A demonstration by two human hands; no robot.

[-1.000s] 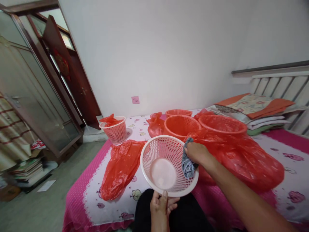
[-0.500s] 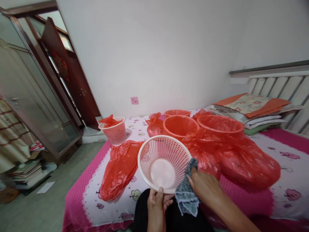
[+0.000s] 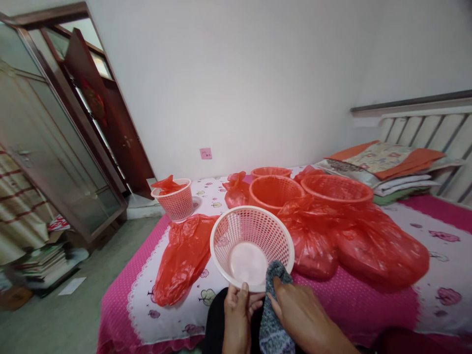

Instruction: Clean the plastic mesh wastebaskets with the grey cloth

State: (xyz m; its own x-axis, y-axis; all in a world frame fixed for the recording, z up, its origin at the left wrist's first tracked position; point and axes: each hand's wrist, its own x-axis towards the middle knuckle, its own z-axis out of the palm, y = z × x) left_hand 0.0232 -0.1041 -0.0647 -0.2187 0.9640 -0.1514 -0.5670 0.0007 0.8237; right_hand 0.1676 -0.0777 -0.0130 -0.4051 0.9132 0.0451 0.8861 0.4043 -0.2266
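A pale pink plastic basket with a lattice wall tilts toward me above my lap. My left hand grips its near rim, thumb on the inside and fingers beneath. In my right hand is a grey-blue cloth, pressed over the basket's rim at the lower right. Most of that hand's fingers are hidden by the cloth. Left of the basket, a crumpled red plastic bag lies flat on the bed. Behind it stands a smaller pink basket with red plastic inside.
To the right sit several baskets wrapped in red bags, including one round basket and a large one. Folded bedding is stacked by the radiator. The bedsheet ends on the left above the floor.
My right hand has slid the cloth left and down along the basket's rim, toward my left hand. The basket and my left hand stay nearly where they were.
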